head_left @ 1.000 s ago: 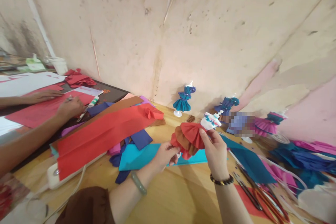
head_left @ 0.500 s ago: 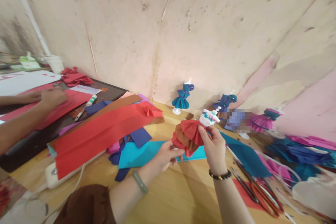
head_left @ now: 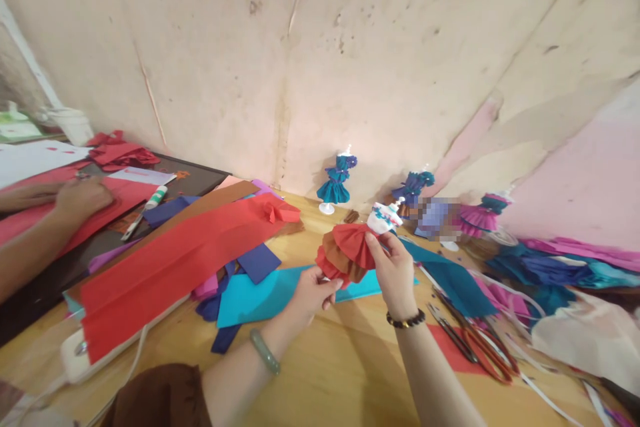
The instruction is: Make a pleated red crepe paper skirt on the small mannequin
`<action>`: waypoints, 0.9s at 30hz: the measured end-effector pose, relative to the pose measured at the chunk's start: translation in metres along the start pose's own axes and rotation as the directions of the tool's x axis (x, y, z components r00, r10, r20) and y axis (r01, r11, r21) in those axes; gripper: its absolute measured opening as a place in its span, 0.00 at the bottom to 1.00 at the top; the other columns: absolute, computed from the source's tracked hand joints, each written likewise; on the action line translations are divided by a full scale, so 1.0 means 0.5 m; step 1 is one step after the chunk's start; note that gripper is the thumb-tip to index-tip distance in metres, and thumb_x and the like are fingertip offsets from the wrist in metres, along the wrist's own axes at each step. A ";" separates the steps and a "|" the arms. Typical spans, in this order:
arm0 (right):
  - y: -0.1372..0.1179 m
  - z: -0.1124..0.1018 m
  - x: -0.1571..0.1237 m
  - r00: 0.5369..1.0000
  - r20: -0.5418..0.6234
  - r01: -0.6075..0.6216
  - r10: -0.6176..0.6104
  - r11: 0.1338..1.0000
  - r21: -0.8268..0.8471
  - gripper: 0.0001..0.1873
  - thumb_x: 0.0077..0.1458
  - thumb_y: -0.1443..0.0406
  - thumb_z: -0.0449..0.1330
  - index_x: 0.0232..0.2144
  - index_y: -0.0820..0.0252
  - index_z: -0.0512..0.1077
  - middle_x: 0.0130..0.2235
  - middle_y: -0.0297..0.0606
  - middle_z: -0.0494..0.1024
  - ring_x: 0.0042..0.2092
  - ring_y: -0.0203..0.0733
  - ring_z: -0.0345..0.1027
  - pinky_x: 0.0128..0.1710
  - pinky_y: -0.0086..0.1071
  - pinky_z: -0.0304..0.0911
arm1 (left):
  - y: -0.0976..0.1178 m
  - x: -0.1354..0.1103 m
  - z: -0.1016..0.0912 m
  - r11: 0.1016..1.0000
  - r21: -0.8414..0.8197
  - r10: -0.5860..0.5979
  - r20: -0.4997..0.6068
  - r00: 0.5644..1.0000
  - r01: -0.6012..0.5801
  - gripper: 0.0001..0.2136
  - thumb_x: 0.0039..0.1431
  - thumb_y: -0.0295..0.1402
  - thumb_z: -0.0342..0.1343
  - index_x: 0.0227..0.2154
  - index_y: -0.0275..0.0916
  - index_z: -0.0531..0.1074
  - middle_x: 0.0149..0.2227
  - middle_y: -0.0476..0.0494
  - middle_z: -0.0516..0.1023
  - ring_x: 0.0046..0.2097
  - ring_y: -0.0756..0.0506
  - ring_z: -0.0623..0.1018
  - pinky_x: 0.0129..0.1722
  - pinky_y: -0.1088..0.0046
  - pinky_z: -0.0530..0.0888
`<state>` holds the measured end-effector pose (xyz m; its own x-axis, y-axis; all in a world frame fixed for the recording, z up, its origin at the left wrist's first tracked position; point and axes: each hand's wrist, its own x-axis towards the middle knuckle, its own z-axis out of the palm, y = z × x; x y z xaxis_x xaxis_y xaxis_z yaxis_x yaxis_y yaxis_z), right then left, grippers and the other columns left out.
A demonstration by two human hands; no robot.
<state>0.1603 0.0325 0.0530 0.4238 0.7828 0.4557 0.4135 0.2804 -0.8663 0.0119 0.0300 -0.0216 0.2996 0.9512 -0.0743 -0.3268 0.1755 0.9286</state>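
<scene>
Wooden surface (head_left: 350, 373) littered with crepe paper. Left hand (head_left: 313, 293) and right hand (head_left: 395, 273) both grip the mini mannequin (head_left: 383, 219) just above it. Red-brown skirt (head_left: 347, 253) looks attached; bodice mostly bare, probably still to do.

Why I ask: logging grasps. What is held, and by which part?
A paper-skirted doll: the right hand pinches its waist with the fingers; the left hand holds the skirt by its lower edge.

Red and brown ruffled skirt (head_left: 347, 253), white bodice (head_left: 381, 220) with teal flecks
</scene>
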 end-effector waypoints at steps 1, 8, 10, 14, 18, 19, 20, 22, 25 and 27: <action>0.001 0.000 0.001 1.000 -0.004 -0.010 0.010 1.000 0.001 0.24 0.51 0.45 0.62 0.33 0.61 0.76 0.34 0.41 0.79 0.37 0.46 0.70 0.37 0.36 0.64 | 0.001 0.000 -0.001 1.000 0.002 -0.001 0.005 1.000 0.001 0.19 0.39 0.46 0.69 0.23 0.36 0.70 0.13 0.53 0.67 0.16 0.55 0.62 0.14 0.79 0.55; -0.003 -0.001 0.004 0.999 0.009 -0.036 0.036 0.998 0.048 0.22 0.52 0.47 0.61 0.32 0.60 0.73 0.34 0.39 0.77 0.35 0.43 0.69 0.35 0.35 0.63 | 0.010 -0.004 0.002 1.000 -0.004 0.014 0.031 0.999 -0.014 0.22 0.36 0.49 0.71 0.21 0.35 0.72 0.14 0.51 0.68 0.17 0.54 0.64 0.17 0.77 0.59; -0.006 -0.004 0.004 0.999 0.016 -0.042 0.041 0.997 0.059 0.22 0.53 0.46 0.61 0.32 0.60 0.73 0.33 0.38 0.77 0.34 0.43 0.69 0.33 0.34 0.63 | 0.012 -0.003 0.000 0.999 -0.027 0.022 0.024 0.999 -0.021 0.23 0.36 0.51 0.71 0.20 0.35 0.70 0.15 0.50 0.69 0.18 0.54 0.65 0.18 0.77 0.61; -0.007 -0.005 0.005 0.998 0.042 -0.051 0.047 0.994 0.093 0.22 0.52 0.46 0.61 0.32 0.60 0.73 0.32 0.38 0.78 0.35 0.44 0.70 0.33 0.34 0.64 | 0.011 0.012 -0.014 0.986 -0.168 0.015 -0.038 0.999 -0.021 0.27 0.43 0.61 0.62 0.22 0.38 0.68 0.15 0.52 0.68 0.17 0.53 0.65 0.16 0.77 0.61; -0.001 0.003 0.002 0.996 0.076 -0.055 0.046 0.992 0.109 0.24 0.53 0.45 0.60 0.36 0.60 0.73 0.37 0.41 0.79 0.38 0.45 0.71 0.38 0.36 0.66 | 0.007 0.032 -0.032 0.956 -0.291 -0.040 -0.052 0.998 0.023 0.28 0.41 0.60 0.64 0.29 0.38 0.70 0.15 0.54 0.68 0.15 0.53 0.64 0.13 0.77 0.56; 0.001 0.005 0.001 0.995 0.084 -0.052 0.044 0.994 0.101 0.24 0.54 0.45 0.60 0.37 0.60 0.73 0.38 0.41 0.79 0.38 0.45 0.71 0.39 0.36 0.65 | 0.006 0.036 -0.035 0.952 -0.304 -0.049 -0.049 0.998 0.032 0.26 0.40 0.57 0.67 0.29 0.37 0.71 0.15 0.54 0.68 0.15 0.53 0.64 0.13 0.78 0.55; 0.002 0.006 0.001 0.995 0.090 -0.048 0.039 0.995 0.090 0.24 0.54 0.45 0.59 0.37 0.60 0.73 0.38 0.40 0.78 0.38 0.45 0.70 0.40 0.36 0.65 | 0.005 0.038 -0.038 0.948 -0.315 -0.053 -0.047 0.997 0.036 0.25 0.38 0.52 0.70 0.29 0.37 0.71 0.16 0.54 0.69 0.15 0.54 0.64 0.13 0.78 0.54; 0.003 0.008 0.000 0.995 0.098 -0.034 0.027 0.997 0.067 0.23 0.56 0.46 0.58 0.36 0.60 0.73 0.36 0.39 0.77 0.38 0.43 0.68 0.39 0.35 0.63 | 0.004 0.041 -0.041 0.941 -0.337 -0.059 -0.043 0.997 0.041 0.24 0.34 0.46 0.73 0.30 0.36 0.73 0.16 0.54 0.70 0.15 0.56 0.63 0.14 0.79 0.53; 0.004 0.006 0.000 0.995 0.097 -0.013 0.010 0.999 0.034 0.21 0.56 0.46 0.58 0.34 0.59 0.72 0.34 0.36 0.76 0.35 0.41 0.65 0.36 0.33 0.61 | 0.006 0.041 -0.041 0.932 -0.359 -0.064 -0.047 0.997 0.043 0.25 0.31 0.43 0.75 0.31 0.34 0.74 0.16 0.54 0.69 0.14 0.57 0.61 0.14 0.80 0.51; 0.004 0.002 0.004 0.996 0.090 -0.001 0.000 1.000 0.006 0.21 0.56 0.46 0.58 0.31 0.58 0.71 0.31 0.34 0.74 0.32 0.39 0.63 0.34 0.32 0.59 | 0.008 0.041 -0.040 0.930 -0.367 -0.066 -0.060 0.996 0.040 0.23 0.31 0.43 0.74 0.29 0.35 0.73 0.15 0.54 0.68 0.14 0.56 0.61 0.13 0.80 0.50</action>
<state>0.1608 0.0351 0.0521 0.3499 0.8295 0.4353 0.4082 0.2832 -0.8678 -0.0013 0.0553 -0.0265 0.2663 0.9509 -0.1574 -0.6205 0.2941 0.7270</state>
